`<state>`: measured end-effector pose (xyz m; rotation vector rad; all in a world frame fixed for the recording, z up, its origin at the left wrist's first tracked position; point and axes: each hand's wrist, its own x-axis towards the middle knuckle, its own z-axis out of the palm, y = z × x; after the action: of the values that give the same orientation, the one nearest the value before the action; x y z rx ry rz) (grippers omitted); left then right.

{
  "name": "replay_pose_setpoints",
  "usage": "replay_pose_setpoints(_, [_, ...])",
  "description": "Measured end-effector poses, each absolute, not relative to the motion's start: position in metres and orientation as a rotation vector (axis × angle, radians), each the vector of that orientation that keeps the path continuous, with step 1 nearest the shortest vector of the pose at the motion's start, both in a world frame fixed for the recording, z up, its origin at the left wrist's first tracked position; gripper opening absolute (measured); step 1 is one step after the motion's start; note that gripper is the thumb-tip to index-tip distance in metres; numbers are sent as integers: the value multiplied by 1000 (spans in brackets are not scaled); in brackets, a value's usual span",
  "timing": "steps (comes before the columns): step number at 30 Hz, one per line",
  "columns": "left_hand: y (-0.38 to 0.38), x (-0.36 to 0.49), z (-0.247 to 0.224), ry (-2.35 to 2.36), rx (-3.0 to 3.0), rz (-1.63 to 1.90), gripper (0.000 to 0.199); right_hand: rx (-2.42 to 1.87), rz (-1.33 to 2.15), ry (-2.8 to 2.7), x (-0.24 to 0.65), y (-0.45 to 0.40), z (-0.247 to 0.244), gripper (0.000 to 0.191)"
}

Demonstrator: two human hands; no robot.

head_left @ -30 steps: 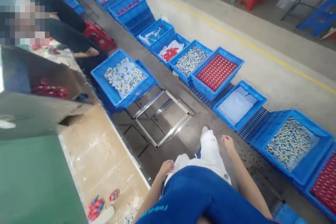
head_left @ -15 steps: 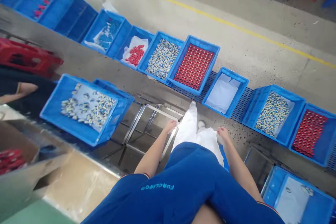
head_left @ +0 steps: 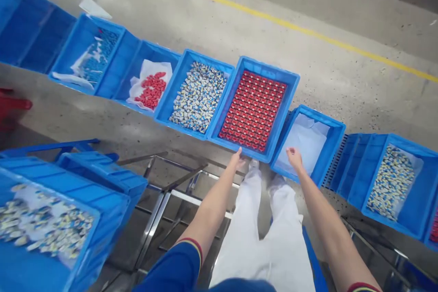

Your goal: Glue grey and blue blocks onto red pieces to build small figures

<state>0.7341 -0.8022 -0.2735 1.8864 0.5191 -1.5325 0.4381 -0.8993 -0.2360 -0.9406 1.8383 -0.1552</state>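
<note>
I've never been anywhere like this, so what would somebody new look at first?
Probably the red pieces, lined up in neat rows inside a big blue bin near the middle. At that bin's near edge is the person's left hand, while the right hand is over the next bin to the right, where a white sheet lies. Then the yellow line slanting across the floor beyond.

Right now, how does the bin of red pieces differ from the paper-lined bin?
The red-piece bin holds neat rows of red pieces; the paper-lined bin shows only pale paper. The red-piece bin has the left hand at its near edge; the paper-lined bin has the right hand seemingly above it. Both are blue, rectangular and open-topped.
</note>
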Motion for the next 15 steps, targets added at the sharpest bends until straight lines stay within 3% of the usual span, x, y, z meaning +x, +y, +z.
replay_pose_setpoints(6, [-821,733,-353,754,1767,-1354,40,-1085,-269,1843,486,-1036,-319,41])
replay_pose_setpoints(10, [-813,735,-365,802,1777,-1315,41,-1081,-337,1847,512,-1079,-346,41])
replay_pose_setpoints(15, [-803,742,-356,797,1807,-1299,40,-1065,-418,1884,517,-1082,-344,41])
